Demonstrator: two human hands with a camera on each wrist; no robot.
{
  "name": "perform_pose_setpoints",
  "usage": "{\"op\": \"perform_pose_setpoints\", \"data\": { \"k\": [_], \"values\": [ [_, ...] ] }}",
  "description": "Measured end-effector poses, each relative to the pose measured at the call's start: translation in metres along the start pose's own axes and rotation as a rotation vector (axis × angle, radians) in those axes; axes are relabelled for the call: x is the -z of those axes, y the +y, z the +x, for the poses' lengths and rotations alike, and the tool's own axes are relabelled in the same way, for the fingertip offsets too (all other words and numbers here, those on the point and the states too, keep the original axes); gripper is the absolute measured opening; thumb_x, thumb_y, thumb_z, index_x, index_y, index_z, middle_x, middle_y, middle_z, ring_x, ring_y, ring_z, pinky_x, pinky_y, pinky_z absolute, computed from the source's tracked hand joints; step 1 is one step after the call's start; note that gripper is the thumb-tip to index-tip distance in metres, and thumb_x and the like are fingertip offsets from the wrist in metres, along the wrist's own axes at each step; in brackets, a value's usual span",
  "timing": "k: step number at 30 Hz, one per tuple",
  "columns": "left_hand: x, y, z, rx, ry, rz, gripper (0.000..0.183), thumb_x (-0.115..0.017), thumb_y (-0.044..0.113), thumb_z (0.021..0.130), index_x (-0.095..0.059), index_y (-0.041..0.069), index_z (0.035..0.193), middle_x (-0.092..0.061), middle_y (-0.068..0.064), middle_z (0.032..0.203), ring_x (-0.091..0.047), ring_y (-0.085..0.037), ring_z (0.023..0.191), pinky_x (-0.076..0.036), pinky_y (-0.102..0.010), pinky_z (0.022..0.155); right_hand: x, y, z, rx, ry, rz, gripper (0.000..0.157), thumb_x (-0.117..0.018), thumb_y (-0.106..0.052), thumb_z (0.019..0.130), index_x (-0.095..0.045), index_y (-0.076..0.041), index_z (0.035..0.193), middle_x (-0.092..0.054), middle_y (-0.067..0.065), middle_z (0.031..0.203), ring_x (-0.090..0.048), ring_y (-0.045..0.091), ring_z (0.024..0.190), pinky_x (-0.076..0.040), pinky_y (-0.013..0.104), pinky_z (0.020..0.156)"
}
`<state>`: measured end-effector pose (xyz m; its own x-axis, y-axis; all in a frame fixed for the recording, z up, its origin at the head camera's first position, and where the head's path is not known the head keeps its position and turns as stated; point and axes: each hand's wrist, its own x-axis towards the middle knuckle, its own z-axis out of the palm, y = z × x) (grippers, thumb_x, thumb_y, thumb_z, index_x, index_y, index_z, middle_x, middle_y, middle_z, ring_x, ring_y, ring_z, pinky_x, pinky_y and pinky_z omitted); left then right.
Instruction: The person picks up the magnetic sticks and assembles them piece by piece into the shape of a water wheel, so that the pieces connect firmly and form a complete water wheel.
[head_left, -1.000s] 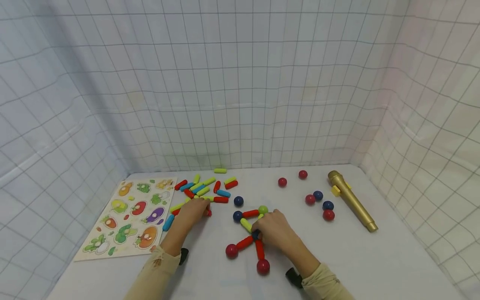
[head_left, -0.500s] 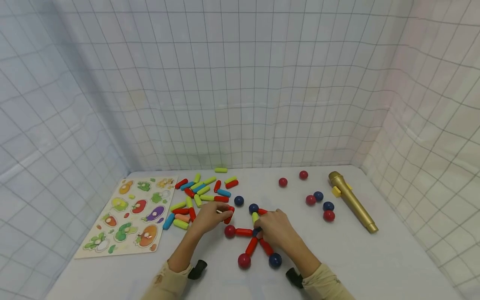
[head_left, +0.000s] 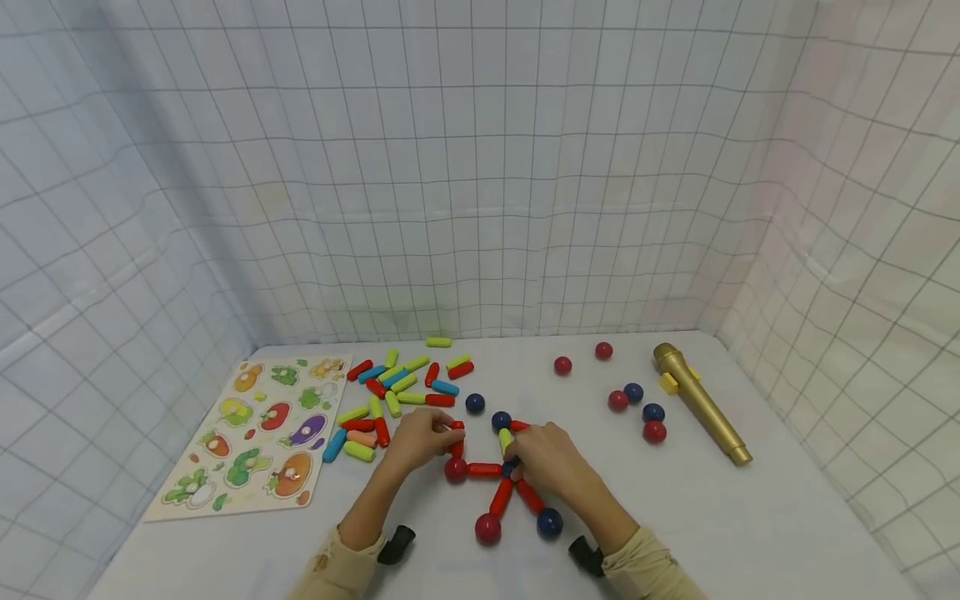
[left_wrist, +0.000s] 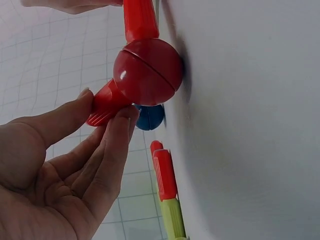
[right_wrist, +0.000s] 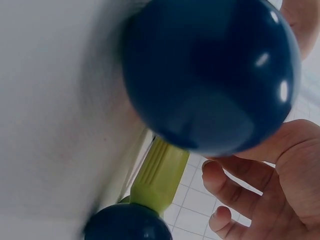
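Observation:
My left hand [head_left: 418,439] pinches a red rod [left_wrist: 106,104] between thumb and fingertips. One end of that rod meets a red ball [left_wrist: 148,72], which also joins a second red rod [head_left: 483,470]. This rod runs to a dark blue hub ball [head_left: 507,469], part of a ball-and-rod figure on the table. My right hand [head_left: 553,461] grips the hub with its fingertips, partly covering it. From the hub, red rods reach another red ball [head_left: 488,528] and a blue ball [head_left: 550,523], and a yellow-green rod [right_wrist: 160,175] reaches a far blue ball [head_left: 502,421].
Loose red, blue and yellow-green rods [head_left: 405,382] lie at the back left beside a vegetable picture board [head_left: 258,433]. A single blue ball [head_left: 475,403] sits behind the figure. Several balls [head_left: 618,401] and a golden toy microphone [head_left: 705,404] lie on the right.
My left hand has brought a red rod from the pile rightward to the red ball. The figure has turned under my right hand, which stays at the hub.

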<state>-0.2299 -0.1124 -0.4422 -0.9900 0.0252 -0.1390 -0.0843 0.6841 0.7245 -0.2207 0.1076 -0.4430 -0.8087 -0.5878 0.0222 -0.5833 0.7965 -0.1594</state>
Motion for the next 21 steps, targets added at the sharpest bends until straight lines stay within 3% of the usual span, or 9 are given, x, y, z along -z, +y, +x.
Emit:
{"op": "perform_pose_setpoints", "data": {
  "k": [6, 11, 21],
  "values": [
    [-0.003, -0.003, 0.000, -0.011, -0.049, 0.028, 0.034, -0.072, 0.026, 0.088, -0.069, 0.005, 0.115, -0.069, -0.004, 0.084, -0.061, -0.014, 0.071, -0.054, -0.028, 0.068, 0.000, -0.001, 0.000, 0.017, -0.006, 0.019, 0.024, -0.084, -0.020, 0.075, -0.079, -0.021, 0.098, -0.074, -0.007, 0.084, -0.057, 0.007, 0.072, -0.050, 0.029, 0.074],
    [-0.008, 0.000, 0.003, -0.011, -0.081, 0.109, 0.037, -0.071, 0.027, 0.088, -0.070, 0.007, 0.119, -0.068, -0.003, 0.083, -0.057, -0.014, 0.070, -0.051, -0.025, 0.064, 0.000, -0.001, 0.001, 0.033, -0.017, 0.021, 0.023, -0.084, -0.020, 0.075, -0.079, -0.022, 0.098, -0.074, -0.009, 0.083, -0.056, 0.007, 0.073, -0.046, 0.028, 0.073],
    [-0.016, 0.008, 0.011, 0.026, -0.140, 0.227, 0.029, -0.074, 0.028, 0.086, -0.076, 0.003, 0.101, -0.056, -0.001, 0.066, -0.050, -0.015, 0.065, -0.037, -0.021, 0.054, -0.001, -0.004, 0.002, 0.056, -0.052, 0.029, 0.021, -0.083, -0.022, 0.076, -0.079, -0.024, 0.097, -0.073, -0.012, 0.080, -0.055, 0.004, 0.075, -0.038, 0.026, 0.070]
  ]
}}
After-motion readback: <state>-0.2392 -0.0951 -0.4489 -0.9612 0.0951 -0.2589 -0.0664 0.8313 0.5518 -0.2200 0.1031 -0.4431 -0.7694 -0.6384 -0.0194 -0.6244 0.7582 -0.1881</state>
